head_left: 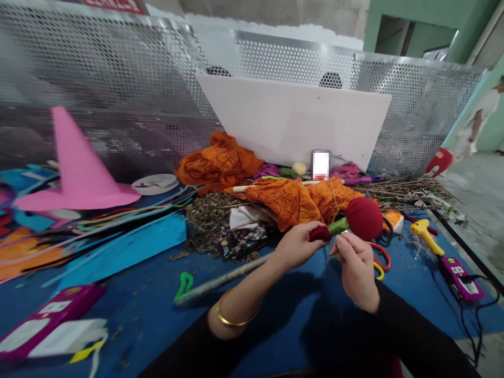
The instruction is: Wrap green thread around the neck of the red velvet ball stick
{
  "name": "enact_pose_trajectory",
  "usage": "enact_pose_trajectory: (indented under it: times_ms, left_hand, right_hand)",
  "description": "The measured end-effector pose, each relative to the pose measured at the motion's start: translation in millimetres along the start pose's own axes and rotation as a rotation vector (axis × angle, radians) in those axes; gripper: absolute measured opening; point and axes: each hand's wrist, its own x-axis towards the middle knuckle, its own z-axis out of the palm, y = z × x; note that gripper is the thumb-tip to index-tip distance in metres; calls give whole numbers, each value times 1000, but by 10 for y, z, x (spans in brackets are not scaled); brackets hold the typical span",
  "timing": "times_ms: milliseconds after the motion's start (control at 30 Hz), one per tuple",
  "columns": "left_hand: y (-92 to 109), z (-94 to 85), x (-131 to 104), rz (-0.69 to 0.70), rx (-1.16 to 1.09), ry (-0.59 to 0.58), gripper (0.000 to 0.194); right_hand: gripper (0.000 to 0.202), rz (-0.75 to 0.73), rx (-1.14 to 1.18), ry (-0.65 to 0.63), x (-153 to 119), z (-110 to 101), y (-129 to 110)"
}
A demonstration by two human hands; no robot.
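Observation:
My left hand [296, 247], with a gold bangle at the wrist, is closed on a dark red cloth-covered ball figure [364, 219]. Its round head points right, and a green wrapping [338, 227] circles its neck. Just below that neck, my right hand [356, 268] is pinched, thumb against fingers; what lies in the pinch is too small to make out. A thin greenish strand [334, 197] rises from the wrapping across orange patterned cloth [291, 199]. Behind my left wrist, a grey stick [224, 278] with a green loop [184, 286] slants down to the left.
Scissors [381, 257] lie just beyond my right hand. At right are a yellow glue gun [427, 236] and a purple power strip [460, 281] with cables. A pink cone hat [81, 163] stands left, near blue sheets [129, 247]. A white board [299, 118] leans behind.

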Motion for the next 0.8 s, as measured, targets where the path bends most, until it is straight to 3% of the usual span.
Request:
enact_pose_trajectory:
  times_ms: [167,267,367,467,533,800]
  left_hand:
    - [-5,0,10,-17,182,44,21]
    - [-28,-45,5,-17,263,57,23]
    - [-67,-104,-17,-6,310,23,21]
    - [-92,-148,-36,2,304,-34,22]
    - [-95,-161,-39,15,285,-69,24]
    - [-68,-122,-57,11,281,-140,24]
  right_hand:
    - [37,-29,-50,-13,-9,33,37]
    - [35,-32,-106,-151,58,7,-25]
    - [32,-189,-231,-297,156,-82,-156]
    - [28,-355,-403,-278,256,-198,-263]
    - [28,-379,-468,-307,312,-260,-297]
    - [27,-362,-417,-657,407,-333,-315]
